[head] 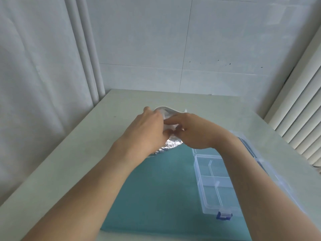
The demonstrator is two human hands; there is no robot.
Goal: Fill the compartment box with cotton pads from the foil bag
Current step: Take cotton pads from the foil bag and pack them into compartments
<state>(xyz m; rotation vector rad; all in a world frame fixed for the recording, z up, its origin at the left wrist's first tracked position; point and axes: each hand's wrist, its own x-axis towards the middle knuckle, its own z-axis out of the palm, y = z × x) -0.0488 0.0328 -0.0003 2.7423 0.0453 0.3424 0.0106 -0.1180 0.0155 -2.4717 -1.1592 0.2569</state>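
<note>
- Two bare forearms reach forward over a teal rectangular mat [156, 188] on the pale worktop [69, 162].
- Right of them lies a clear plastic compartment box [215, 185], lid open, long axis running away from the camera, blue latch [224, 215] nearest; its visible compartments hold nothing.
- At the mat's far edge, the left hand [147, 126] grips a crinkled silver foil bag [169, 145], mouth pointing away.
- The right hand [194, 131] pinches white cotton pads [169, 126] at its opening.
</note>
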